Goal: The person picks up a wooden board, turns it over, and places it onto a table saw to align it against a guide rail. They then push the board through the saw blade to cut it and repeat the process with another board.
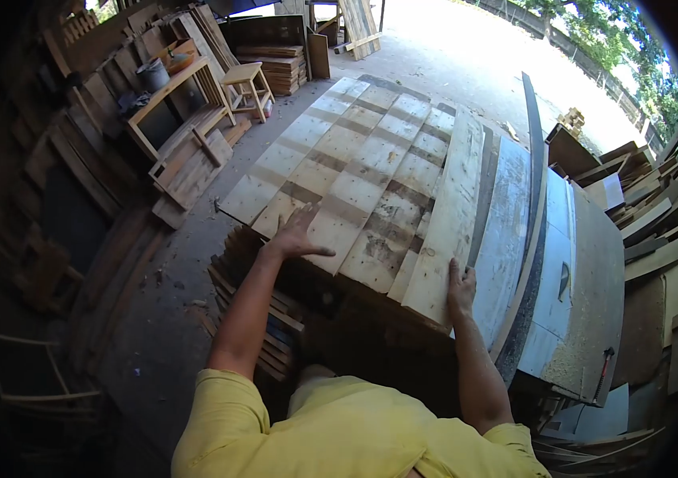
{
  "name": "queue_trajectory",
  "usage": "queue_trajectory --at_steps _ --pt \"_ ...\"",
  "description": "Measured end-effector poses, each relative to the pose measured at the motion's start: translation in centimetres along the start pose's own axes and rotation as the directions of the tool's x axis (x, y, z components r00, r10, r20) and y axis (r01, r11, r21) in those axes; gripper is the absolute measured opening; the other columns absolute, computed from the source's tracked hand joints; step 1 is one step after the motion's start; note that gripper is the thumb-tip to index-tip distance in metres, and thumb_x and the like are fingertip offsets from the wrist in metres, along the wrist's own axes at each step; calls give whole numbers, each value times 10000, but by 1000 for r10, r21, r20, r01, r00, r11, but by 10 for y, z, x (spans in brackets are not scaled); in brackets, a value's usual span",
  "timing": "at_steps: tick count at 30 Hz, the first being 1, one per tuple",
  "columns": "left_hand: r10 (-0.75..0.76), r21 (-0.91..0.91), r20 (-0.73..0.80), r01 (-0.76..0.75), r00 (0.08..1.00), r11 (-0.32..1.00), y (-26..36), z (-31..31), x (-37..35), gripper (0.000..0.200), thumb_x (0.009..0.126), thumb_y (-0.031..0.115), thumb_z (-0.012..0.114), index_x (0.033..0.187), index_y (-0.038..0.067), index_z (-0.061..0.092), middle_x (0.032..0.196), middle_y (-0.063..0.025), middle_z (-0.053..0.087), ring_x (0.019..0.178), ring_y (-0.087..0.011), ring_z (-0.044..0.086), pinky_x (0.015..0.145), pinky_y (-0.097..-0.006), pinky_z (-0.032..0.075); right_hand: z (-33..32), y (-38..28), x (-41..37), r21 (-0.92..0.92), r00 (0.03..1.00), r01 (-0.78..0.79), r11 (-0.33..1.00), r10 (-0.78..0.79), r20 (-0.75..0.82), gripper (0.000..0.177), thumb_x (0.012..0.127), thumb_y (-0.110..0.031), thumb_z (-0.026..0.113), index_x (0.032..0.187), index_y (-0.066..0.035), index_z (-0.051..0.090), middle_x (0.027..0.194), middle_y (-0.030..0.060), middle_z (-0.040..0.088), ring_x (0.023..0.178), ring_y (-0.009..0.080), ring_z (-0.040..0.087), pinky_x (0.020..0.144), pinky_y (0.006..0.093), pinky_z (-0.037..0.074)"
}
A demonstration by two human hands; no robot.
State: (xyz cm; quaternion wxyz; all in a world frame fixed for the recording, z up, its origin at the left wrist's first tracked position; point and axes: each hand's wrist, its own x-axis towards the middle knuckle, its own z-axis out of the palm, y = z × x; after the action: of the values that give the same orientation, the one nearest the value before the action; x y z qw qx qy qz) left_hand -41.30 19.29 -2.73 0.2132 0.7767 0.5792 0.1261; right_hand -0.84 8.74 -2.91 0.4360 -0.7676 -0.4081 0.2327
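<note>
L hand (295,237) is open, fingers spread, at the near ends of the pale boards (348,189). R hand (461,291) is half curled at the long plank's (451,209) right edge, near end; firm grip or not, cannot tell. Plank lies beside the boards, prob. stiff, a bit heavy, not slippery; best held by both edges. Floor (135,342) is dusty, w/ stool (241,74) & wood stack (281,76) beyond.

Yellow shirt (347,430); pale boards (347,187) with darker brown crosswise bands
</note>
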Motion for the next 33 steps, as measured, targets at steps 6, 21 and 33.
queue_trajectory --at_steps 6,21,33 --pt "94 184 28 -98 995 978 -40 31 -27 1236 553 740 751 1529 178 242 1574 -156 233 1475 -354 127 1139 -652 63 98 1 0 -290 939 245 925 -301 -167 638 911 -543 566 1231 0 474 1099 287 633 1046 470 597 895 517 471" --pt "165 119 -61 -157 984 980 -37 38 -25 1086 630 630 738 1513 172 301 1562 -128 267 1477 -351 119 1134 -662 -36 116 -57 -7 -621 964 73 780 103 244 756 928 -592 492 1380 5 388 1433 290 381 1293 427 428 1018 487 401" --pt "107 127 -37 -101 994 987 -33 36 -25 1040 653 555 765 1522 253 279 1594 -91 214 1483 -335 110 1159 -608 -37 80 -45 6 -357 827 344 868 -101 553 1033 676 -466 833 1457 -14 331 1263 206 495 1218 360 479 1030 428 400"
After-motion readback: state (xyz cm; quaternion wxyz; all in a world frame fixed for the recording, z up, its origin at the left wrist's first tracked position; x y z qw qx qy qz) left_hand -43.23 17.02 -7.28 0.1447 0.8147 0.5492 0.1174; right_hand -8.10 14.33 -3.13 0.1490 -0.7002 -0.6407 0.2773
